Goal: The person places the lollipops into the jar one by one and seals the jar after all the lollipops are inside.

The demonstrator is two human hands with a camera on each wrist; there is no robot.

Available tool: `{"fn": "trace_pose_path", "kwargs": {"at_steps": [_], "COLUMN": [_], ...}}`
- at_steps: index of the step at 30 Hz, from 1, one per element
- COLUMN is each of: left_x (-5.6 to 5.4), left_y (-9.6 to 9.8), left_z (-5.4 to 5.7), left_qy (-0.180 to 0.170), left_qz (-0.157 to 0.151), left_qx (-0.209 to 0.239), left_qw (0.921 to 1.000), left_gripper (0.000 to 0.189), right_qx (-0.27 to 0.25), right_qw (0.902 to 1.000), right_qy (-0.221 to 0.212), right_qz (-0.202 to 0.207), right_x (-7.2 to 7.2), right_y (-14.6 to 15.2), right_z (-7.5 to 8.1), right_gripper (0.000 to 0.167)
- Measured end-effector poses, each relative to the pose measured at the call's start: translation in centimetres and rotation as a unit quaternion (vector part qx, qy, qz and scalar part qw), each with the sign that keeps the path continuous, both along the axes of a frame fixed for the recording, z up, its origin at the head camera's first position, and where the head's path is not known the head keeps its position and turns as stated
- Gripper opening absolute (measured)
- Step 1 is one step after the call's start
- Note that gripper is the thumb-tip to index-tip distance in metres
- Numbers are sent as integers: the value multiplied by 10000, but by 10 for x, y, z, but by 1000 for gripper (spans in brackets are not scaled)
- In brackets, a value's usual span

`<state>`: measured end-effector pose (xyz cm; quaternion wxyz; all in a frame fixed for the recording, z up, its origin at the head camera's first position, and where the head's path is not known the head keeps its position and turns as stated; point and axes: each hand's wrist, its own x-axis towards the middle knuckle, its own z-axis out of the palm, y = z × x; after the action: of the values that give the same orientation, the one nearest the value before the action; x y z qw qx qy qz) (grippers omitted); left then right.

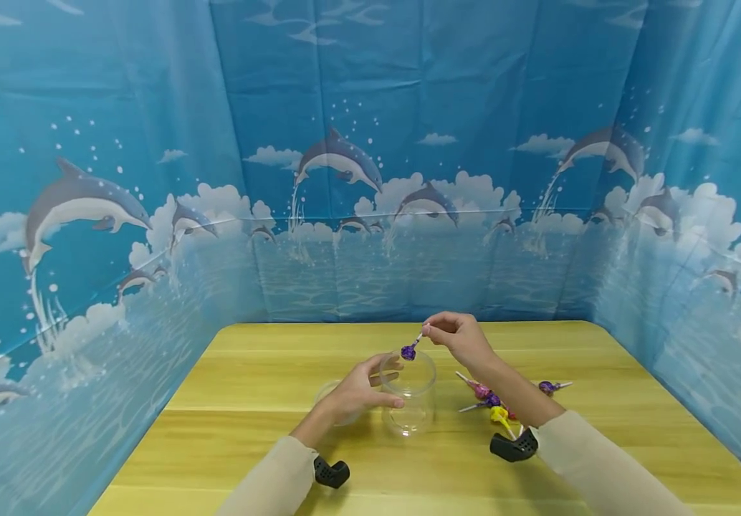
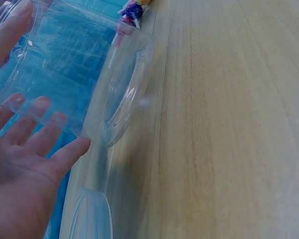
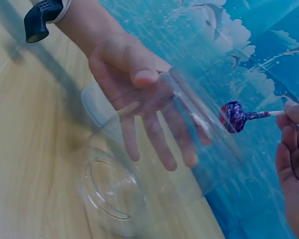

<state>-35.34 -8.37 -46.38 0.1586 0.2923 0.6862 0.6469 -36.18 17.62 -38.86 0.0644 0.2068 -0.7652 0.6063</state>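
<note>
A clear plastic jar stands upright on the table. My left hand holds it from the left, the thumb on the near side and the fingers spread along the far side. Above the jar's mouth, my right hand pinches a lollipop by its white stick. The lollipop's purple-wrapped head points down toward the rim, just outside the opening in the right wrist view. A round clear lid lies left of the jar, partly hidden by my left hand in the head view.
Beneath my right forearm lies a group of lollipops, among them a pink one and a yellow one. A separate purple lollipop lies farther right. A dolphin-print curtain surrounds the wooden table.
</note>
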Motion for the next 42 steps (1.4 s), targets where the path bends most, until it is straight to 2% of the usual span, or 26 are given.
{"fn": "trace_pose_path", "kwargs": {"at_steps": [6,15,22,29,42], "left_x": [0,1,2,1,0], "left_y": [2,0,1,2,1], "left_z": [-2,-4,-6,-7,-4], "left_qy": [-23,-107,7,124,162], "left_qz": [-8,158,17,-152,-76], "left_qx": [31,-70,-19,30,36], "left_qw": [10000,9998,10000,9998,9998], "left_gripper": [88,86,85,84,83], "right_qx": [395,1016,1342,1438,1488], "right_qw": [9989,9931,9891,9875,9828], "right_qy": [79,319,374,324,425], "right_qz": [236,484,468,551,1004], "right_x": [-1,-3,-5,-8,-8], "right_y": [-13,-27,-26,-22,-14], "right_z": [-10,-13,-13,-13,-3], "right_gripper": [16,16,14,15,21]}}
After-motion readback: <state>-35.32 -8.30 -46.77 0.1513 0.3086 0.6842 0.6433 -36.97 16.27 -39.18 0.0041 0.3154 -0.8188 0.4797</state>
